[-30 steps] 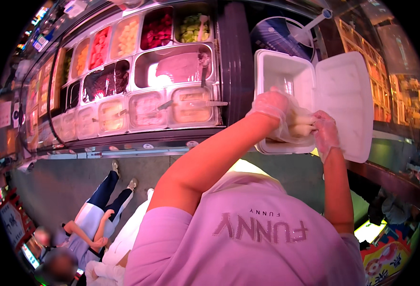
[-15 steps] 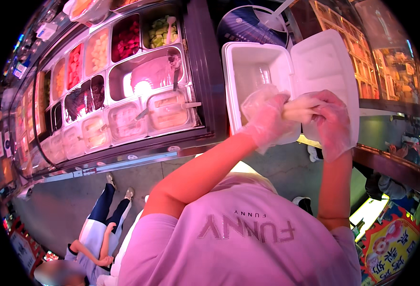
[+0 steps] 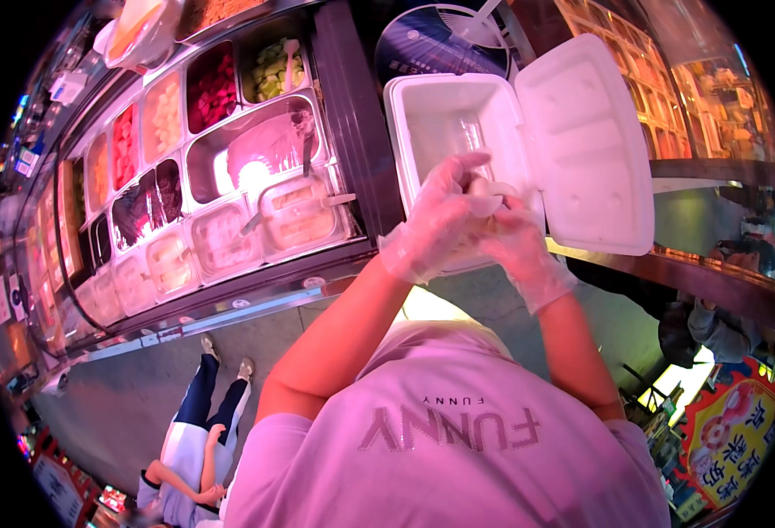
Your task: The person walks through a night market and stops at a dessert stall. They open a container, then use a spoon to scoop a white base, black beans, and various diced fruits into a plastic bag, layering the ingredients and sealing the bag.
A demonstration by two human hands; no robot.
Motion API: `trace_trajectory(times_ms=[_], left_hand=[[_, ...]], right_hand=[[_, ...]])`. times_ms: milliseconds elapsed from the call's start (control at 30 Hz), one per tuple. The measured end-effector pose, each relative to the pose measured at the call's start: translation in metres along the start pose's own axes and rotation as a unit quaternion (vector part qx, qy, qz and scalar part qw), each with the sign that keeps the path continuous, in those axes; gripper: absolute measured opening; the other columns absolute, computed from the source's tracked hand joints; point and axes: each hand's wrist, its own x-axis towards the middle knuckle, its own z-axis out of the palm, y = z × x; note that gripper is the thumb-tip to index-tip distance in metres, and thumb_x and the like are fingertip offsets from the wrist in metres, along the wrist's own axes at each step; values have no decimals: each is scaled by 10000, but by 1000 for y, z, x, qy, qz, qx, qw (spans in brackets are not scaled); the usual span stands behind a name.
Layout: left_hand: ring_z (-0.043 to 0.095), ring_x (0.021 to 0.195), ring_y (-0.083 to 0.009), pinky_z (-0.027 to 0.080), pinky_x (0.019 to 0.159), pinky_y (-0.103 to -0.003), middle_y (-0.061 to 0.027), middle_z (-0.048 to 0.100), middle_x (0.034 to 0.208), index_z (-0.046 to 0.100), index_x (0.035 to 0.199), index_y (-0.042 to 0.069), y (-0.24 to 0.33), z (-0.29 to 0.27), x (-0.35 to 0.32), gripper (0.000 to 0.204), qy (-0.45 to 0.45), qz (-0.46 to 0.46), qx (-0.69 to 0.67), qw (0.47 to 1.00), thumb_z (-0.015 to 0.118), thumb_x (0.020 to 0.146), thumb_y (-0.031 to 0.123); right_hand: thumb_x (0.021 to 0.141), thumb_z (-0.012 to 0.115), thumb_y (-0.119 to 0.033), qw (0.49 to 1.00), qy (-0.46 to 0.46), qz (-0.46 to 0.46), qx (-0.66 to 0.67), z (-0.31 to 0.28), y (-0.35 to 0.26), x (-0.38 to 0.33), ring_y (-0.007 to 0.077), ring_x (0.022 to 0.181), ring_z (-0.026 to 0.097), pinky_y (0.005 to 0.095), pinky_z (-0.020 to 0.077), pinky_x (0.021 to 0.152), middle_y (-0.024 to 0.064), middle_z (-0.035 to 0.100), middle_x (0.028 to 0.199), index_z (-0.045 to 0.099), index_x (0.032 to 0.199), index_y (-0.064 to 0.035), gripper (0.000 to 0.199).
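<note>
Both my hands wear thin clear plastic gloves and meet over the near part of a white foam box (image 3: 405, 106). A pale, soft-looking rounded piece (image 3: 490, 190) shows between them; its kind cannot be made out. My left hand (image 3: 438, 216) is curled around its left side, the upper fingers reaching over the box. My right hand (image 3: 521, 242) closes on it from the right, its fingertips against the left hand. The box's hinged lid (image 3: 592, 150) lies open to the right. Something clear and shiny (image 3: 471, 134) sits inside the box, partly hidden by my fingers.
Left of the box is a counter with metal trays of diced fruit (image 3: 210, 92) and clear tubs with spoons (image 3: 298, 216). A dark blue round fan (image 3: 431, 44) lies behind the box. Another person (image 3: 196, 440) stands at the lower left, beyond the counter's front edge.
My right hand has moved left and down, away from the lid, bringing the pale piece against my left hand. The piece shows less now. The whole view has shifted slightly.
</note>
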Motion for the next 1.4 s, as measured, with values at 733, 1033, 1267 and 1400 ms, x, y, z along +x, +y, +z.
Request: trace_trajectory(times_ms=[733,1033,1267,1400], left_hand=[[640,773,-154,531,724,-349,-75,696,849,685,967,45,-14,-12,29,328,-27,35,455,889,879,774,226],[566,1116,-164,541,908,-316,-98,555,1292,483,1262,71,-66,1,41,532,27,96,124,987,808,842,64],[609,1074,-187,567,858,-337,-118,573,1256,350,1363,85,-67,13,42,646,128,99,-62,985,757,868,4],[660,889,-176,578,754,-316,-104,634,1098,383,1359,80,-60,9,45,595,117,43,-18,992,742,889,14]], right_hand=[[786,725,77,895,196,131,379,-35,-12,-4,139,909,637,290,530,827,60,667,990,659,1032,-8,268],[954,572,-21,849,313,216,368,62,30,0,159,944,637,323,550,849,85,650,1065,636,1128,17,189],[961,549,-6,763,180,335,523,48,3,9,153,934,613,283,531,789,80,594,1196,602,1283,-14,327],[979,531,-44,913,2,120,391,22,19,-17,99,695,557,258,465,614,71,648,1202,588,1332,-58,358]])
